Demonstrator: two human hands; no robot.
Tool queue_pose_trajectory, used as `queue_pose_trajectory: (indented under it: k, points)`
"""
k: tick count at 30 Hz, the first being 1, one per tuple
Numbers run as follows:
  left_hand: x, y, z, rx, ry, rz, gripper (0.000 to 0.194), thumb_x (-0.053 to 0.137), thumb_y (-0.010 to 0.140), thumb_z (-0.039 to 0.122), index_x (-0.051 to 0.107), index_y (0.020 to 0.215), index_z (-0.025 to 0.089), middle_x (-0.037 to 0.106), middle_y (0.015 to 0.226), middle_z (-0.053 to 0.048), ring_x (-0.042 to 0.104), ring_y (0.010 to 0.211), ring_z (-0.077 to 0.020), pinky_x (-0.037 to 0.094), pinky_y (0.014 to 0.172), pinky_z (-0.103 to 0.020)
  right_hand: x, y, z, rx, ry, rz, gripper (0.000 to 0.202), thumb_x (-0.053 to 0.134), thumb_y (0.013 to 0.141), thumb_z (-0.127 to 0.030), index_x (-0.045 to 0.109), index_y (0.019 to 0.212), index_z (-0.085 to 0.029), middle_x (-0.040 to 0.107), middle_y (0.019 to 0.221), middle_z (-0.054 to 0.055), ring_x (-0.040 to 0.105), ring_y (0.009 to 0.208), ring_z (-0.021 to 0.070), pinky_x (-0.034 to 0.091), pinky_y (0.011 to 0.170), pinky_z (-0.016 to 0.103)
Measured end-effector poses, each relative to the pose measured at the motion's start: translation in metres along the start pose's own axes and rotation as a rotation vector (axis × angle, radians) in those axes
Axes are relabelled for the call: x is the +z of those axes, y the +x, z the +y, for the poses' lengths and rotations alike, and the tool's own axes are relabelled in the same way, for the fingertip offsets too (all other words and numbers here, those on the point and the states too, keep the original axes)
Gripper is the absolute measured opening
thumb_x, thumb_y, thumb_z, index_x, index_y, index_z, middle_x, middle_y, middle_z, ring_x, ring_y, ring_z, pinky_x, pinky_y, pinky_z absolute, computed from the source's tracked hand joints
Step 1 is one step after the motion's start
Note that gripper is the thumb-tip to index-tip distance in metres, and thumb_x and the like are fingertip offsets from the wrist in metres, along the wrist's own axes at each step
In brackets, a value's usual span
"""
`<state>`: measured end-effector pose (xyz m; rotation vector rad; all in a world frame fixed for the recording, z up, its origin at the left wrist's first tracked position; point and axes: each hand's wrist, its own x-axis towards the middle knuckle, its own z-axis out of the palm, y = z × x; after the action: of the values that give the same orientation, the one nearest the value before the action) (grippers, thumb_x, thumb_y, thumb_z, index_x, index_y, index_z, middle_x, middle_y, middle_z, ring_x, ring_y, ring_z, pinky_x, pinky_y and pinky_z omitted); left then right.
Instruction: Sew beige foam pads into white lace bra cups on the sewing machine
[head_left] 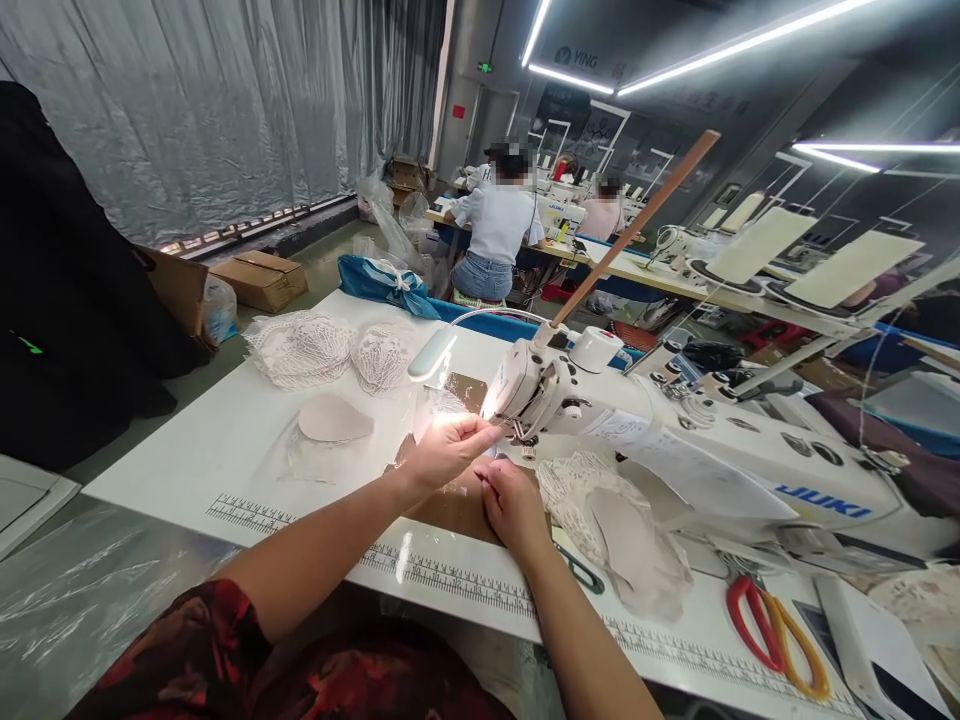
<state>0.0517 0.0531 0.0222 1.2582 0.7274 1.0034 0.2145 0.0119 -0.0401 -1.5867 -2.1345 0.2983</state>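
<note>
Beyond and left of your left hand (450,447), two lace pieces (302,348) (384,356) lie side by side, inside the table's (187,440) far-left edge. Nearer, a beige cup-shaped piece (334,418) rests on a sheer layer; white tabletop shows between it and the near edge, giving your left forearm lateral room. Your left fingertips are pinched narrow beside the needle area of the JUKI sewing machine (517,385); whether they hold anything, you cannot tell from this view. A sheer piece (439,402) lies lit just beyond that hand. Your right hand (514,500) is curled narrow over the brown plate (457,505), contents hidden. The machine head limits room beyond both hands. Right of your right hand, lace with beige pieces (619,520) spreads toward the ruler-marked near edge; farther right, red-handled scissors (754,622) touch a yellow-handled pair (796,645).
</note>
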Motion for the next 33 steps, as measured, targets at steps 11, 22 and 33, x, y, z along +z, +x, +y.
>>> queue_pose_trajectory:
  k: [11, 22, 33]
  points:
    - [0.015, 0.021, -0.008, -0.392, -0.296, 0.051, 0.035, 0.077, 0.068, 0.042, 0.058, 0.08, 0.015, 0.035, 0.053, 0.009, 0.019, 0.041, -0.0012, 0.012, 0.042, -0.018, -0.003, 0.0, -0.002, 0.034, 0.208, 0.045, 0.025, 0.046, 0.084, -0.019, 0.07, 0.09, -0.02, 0.065, 0.092, 0.01, 0.057, 0.087, 0.0241, 0.041, 0.076, 0.035]
    - [0.002, 0.006, -0.03, -0.534, -0.183, -0.064, 0.044, 0.084, 0.055, 0.047, 0.058, 0.066, 0.013, 0.034, 0.045, 0.01, 0.02, 0.041, -0.0018, 0.01, 0.042, -0.019, -0.007, -0.001, -0.001, 0.321, 1.013, 0.1, 0.037, 0.053, 0.086, -0.049, 0.063, 0.108, -0.02, 0.051, 0.059, -0.003, 0.036, 0.044, 0.0087, 0.025, 0.038, 0.021]
    - [-0.025, -0.039, -0.022, -0.51, 0.108, -0.109, 0.041, 0.079, 0.061, 0.049, 0.065, 0.061, 0.011, 0.045, 0.054, 0.003, 0.032, 0.048, -0.005, 0.019, 0.042, -0.02, -0.014, 0.003, -0.007, 0.51, 1.555, 0.037, 0.031, 0.082, 0.063, -0.039, 0.061, 0.073, -0.019, 0.043, 0.053, -0.007, 0.034, 0.046, 0.0045, 0.024, 0.038, 0.015]
